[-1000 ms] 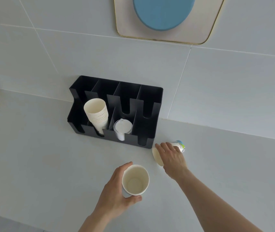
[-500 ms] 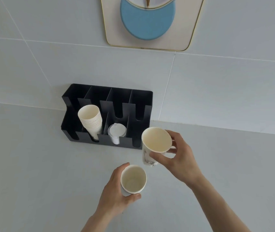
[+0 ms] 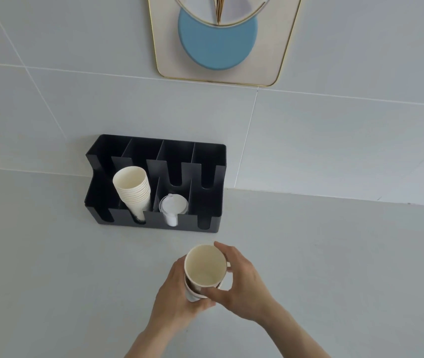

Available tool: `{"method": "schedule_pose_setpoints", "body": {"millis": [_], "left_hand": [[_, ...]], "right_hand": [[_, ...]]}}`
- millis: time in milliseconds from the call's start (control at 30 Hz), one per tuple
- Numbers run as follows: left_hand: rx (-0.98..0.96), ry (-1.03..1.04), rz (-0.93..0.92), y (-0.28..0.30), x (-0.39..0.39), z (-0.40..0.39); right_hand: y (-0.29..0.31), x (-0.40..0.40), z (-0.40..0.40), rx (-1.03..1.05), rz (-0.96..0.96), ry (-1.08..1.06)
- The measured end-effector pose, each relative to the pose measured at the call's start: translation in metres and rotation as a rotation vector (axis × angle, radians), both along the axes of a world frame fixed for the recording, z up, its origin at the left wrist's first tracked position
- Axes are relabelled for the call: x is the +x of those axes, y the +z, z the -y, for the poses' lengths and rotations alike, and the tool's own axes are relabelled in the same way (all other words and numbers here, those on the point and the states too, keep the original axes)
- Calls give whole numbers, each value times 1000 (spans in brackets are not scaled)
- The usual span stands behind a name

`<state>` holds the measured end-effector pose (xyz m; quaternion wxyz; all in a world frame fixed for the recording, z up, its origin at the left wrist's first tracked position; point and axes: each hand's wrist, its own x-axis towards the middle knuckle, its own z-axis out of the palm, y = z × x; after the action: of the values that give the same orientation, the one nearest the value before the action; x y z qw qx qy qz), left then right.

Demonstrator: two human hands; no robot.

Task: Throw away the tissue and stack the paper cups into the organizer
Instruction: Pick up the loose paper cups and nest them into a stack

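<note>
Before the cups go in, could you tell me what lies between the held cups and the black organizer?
Nothing: the head view shows bare counter between the nested cups and the organizer.

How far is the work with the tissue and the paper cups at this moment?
No tissue is in view, so that part cannot be judged. A stack of cups already stands in the organizer. In hand: the right hand is nesting one cup into the cup below, held by the left hand. Left: putting this pair in the organizer.
</note>
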<state>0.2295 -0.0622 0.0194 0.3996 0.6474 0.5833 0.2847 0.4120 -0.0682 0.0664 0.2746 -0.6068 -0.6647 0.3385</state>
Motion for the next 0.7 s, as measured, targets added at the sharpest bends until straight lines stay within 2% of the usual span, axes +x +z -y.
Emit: {"method": "schedule_pose_setpoints", "body": {"millis": [133,333,500,700], "left_hand": [[17,-2,4,-3,-1,-1],[20,-19,-29,-3,0,-3],[-40,-6,-19,0,1,0],[-124,4,-36,4,2,1]], "right_hand": [[-11,-2,5,-43,121,67],[-20,3,6,-101,151,119],[-24,2,9,-102,125,85],[-21,5,9,-119,197,95]]}}
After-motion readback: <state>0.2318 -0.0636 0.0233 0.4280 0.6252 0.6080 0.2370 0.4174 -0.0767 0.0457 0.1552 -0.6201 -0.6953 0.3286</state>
